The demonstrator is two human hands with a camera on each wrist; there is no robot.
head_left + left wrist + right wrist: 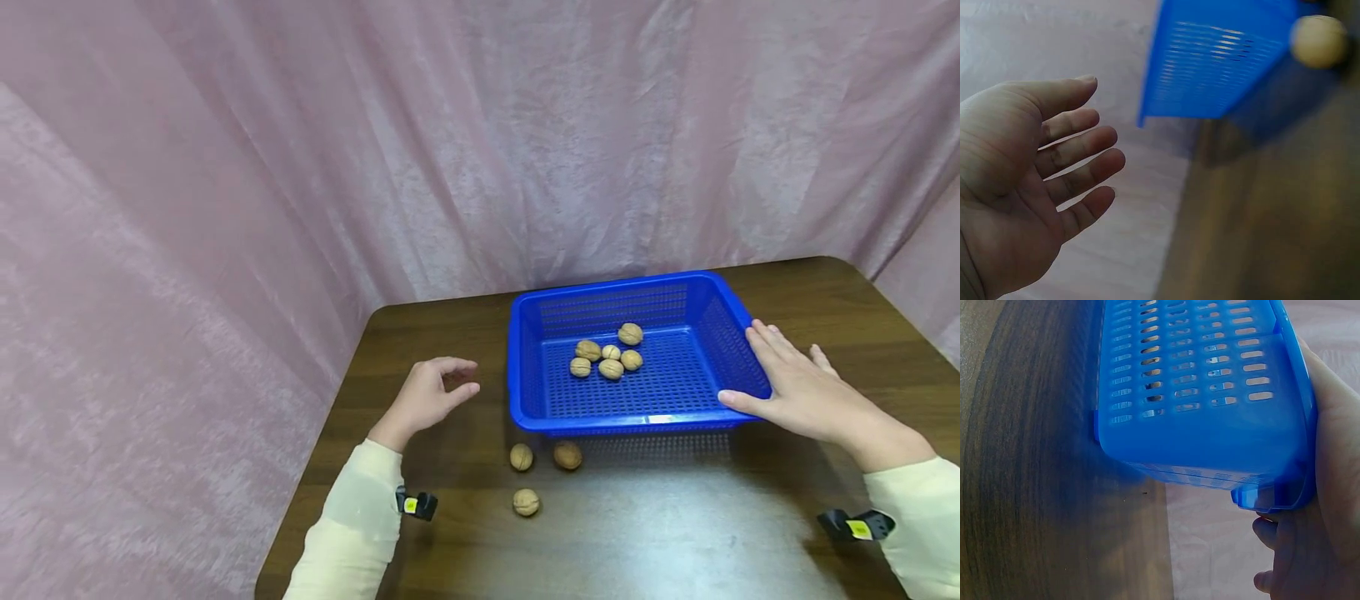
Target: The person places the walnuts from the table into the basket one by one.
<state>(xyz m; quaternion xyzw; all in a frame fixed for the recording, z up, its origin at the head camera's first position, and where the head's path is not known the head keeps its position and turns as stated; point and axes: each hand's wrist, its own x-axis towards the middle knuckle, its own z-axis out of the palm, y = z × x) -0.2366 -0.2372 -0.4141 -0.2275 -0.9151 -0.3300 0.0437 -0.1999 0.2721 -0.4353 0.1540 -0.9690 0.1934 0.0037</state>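
Right hand (pixel 802 392) rests flat-fingered on the light, stiff blue basket's (pixel 738 308) corner rim, its best hold; left hand (pixel 427 400) hovers empty, loosely curled.

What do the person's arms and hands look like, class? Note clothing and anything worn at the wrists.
Both hands are bare: left hand, right hand. Each arm wears a pale cream sleeve reaching the wrist. At each wrist sits a small black device with a yellow tag, the right one at.
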